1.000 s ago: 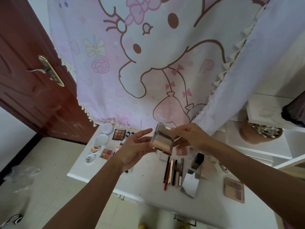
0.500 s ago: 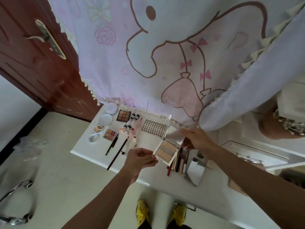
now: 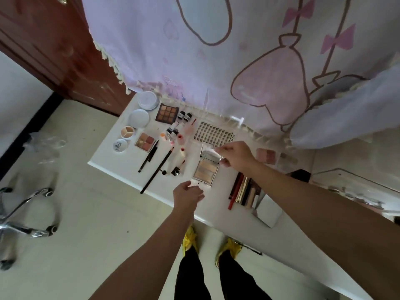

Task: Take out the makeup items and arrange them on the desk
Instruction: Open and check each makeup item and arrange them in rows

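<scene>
A beige highlighter palette (image 3: 205, 172) lies on the white desk (image 3: 112, 163), its clear lid (image 3: 208, 154) standing open at the far side. My right hand (image 3: 237, 157) reaches over it from the right and pinches the lid's right edge between thumb and fingers. Apart from the palette, my left hand (image 3: 187, 194) hovers at the desk's front edge just below it, fingers loosely curled and holding nothing. Arranged to the left are a nine-pan eyeshadow palette (image 3: 166, 113), round white compacts (image 3: 139, 118), a small blush palette (image 3: 145, 141) and long black brushes (image 3: 156, 171).
A lash tray (image 3: 213, 133) lies behind the palette. Several pencils and lipstick tubes (image 3: 242, 189) and a white box (image 3: 267, 210) sit to the right. A pink cartoon curtain (image 3: 216, 61) hangs over the desk's back. A chair base (image 3: 28, 215) stands on the floor left.
The palette has come down from mid-air onto the desk. My left hand let go of it and drew back toward the front edge. The view has tilted downward.
</scene>
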A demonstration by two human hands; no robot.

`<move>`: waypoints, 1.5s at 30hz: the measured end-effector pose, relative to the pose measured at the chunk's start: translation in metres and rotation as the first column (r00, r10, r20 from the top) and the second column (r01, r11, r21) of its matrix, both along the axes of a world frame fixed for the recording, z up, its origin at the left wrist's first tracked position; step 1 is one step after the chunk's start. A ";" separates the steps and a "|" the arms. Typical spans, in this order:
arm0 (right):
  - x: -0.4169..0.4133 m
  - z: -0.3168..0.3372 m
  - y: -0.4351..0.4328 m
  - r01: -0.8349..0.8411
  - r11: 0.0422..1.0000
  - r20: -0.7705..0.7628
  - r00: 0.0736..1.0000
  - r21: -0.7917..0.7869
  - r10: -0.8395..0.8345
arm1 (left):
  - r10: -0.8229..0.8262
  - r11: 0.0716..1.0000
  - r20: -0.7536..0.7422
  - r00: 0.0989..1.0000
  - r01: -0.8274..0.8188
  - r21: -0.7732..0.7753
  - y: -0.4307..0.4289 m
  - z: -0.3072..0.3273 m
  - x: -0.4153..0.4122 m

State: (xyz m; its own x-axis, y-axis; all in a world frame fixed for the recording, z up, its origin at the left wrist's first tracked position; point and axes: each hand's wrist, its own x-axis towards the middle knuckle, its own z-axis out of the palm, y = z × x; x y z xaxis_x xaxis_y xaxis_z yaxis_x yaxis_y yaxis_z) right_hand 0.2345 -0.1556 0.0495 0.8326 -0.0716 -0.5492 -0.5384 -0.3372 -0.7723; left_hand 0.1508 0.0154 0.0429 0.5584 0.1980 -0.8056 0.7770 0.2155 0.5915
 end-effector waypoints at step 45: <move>-0.011 -0.016 -0.042 -0.441 0.483 -0.186 0.853 -0.757 0.487 | -0.500 0.851 0.061 0.864 0.477 0.219 -0.014 0.019 0.023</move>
